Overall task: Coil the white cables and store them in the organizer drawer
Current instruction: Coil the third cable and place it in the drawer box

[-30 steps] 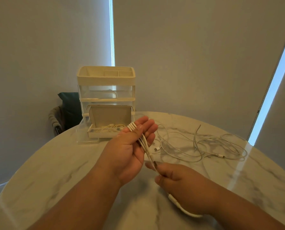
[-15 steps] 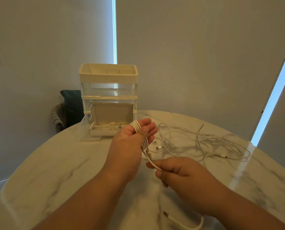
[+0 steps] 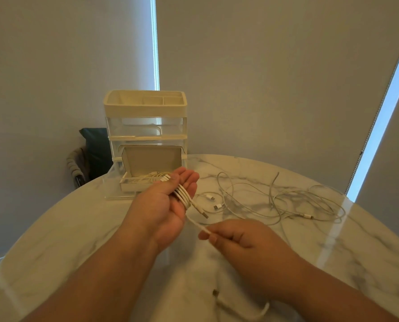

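Across a round, marble-patterned tabletop [image 3: 77, 240], a person works with both bare hands. At its far edge stands a cream and clear plastic organizer [image 3: 145, 108], with a divided tray on top and its bottom drawer [image 3: 133, 187] pulled out toward the person. At least one white cable already lies inside that drawer. To the right of the organizer, loose cables [image 3: 286, 201] sprawl in a tangle on the tabletop. How many is hard to tell, though several plugs show.

Nearer the camera, the left hand [image 3: 161, 205] is raised just in front of the drawer, fingers held out fairly straight. A white cable [image 3: 182, 194] is wound around it in about five neat loops, and the thumb lies over the loops, pinning them. One plug end [image 3: 204, 214] sticks out from the loops. The right hand [image 3: 238, 238], lower and to the right, has a closed grip — thumb and forefinger pinch the same cable just beyond the loops, keeping it taut. Below that hand a short tail trails away, ending in the other plug [image 3: 215, 292].

By my judgement the task is partway done: some cable is stored and this one is nearly coiled, with only its tail left to wrap. The tangle on the right has yet to be coiled and put away.
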Demonstrator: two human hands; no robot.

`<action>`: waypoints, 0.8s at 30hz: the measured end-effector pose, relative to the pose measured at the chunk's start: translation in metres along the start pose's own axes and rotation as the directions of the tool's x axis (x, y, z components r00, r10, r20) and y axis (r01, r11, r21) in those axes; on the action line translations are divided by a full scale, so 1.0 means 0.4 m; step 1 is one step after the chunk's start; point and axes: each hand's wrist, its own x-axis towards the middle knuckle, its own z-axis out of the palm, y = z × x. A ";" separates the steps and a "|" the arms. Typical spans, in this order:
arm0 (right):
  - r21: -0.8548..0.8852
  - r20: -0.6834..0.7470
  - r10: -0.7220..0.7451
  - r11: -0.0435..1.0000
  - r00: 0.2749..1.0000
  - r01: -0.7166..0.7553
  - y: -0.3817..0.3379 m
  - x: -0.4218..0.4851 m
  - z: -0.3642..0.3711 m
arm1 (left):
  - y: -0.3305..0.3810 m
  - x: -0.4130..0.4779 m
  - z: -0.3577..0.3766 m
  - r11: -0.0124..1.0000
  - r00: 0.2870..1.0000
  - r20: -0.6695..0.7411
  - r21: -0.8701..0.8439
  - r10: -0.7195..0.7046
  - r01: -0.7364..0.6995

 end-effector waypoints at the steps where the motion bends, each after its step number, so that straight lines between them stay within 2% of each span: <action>1: -0.001 -0.029 0.009 1.000 1.000 -0.009 0.001 0.000 -0.010 | 0.001 -0.001 -0.001 1.000 1.000 0.013 0.018 0.008 -0.008; 5: -0.014 -0.038 0.009 1.000 0.999 -0.010 -0.005 -0.007 -0.017 | -0.019 -0.013 0.006 0.952 0.990 0.114 0.282 0.089 -0.118; 8: 0.024 -0.074 0.020 1.000 0.997 -0.019 0.002 -0.004 -0.017 | -0.035 -0.028 0.009 0.807 0.962 0.216 0.530 0.170 -0.261; 10: 0.090 -0.098 0.046 0.995 0.994 -0.037 0.002 -0.003 -0.019 | -0.044 -0.029 0.008 0.748 0.949 0.244 0.587 0.199 -0.308; 11: 0.116 -0.118 0.057 0.992 0.991 -0.043 0.004 -0.002 -0.021 | -0.047 -0.026 0.008 0.772 0.952 0.227 0.561 0.205 -0.300; 12: 0.138 -0.143 0.066 0.989 0.987 -0.046 0.006 -0.002 -0.024 | -0.044 -0.021 0.010 0.842 0.965 0.181 0.475 0.191 -0.256; 14: 0.169 -0.185 0.084 0.984 0.979 -0.052 0.008 0.000 -0.032 | -0.032 -0.010 0.012 0.973 0.992 0.080 0.200 0.099 -0.113; 16: 0.175 -0.195 0.084 0.983 0.977 -0.050 0.007 0.001 -0.036 | -0.020 -0.002 0.008 0.998 0.999 0.023 0.050 0.031 -0.032; 21: 0.130 -0.186 0.029 0.992 0.982 -0.005 0.001 -0.003 -0.032 | -0.001 -0.001 0.001 0.999 0.999 0.011 0.003 -0.042 0.042; 24: 0.151 -0.215 0.051 0.988 0.975 -0.018 0.000 -0.003 -0.047 | 0.012 -0.002 0.001 0.998 0.999 0.024 -0.042 -0.039 0.040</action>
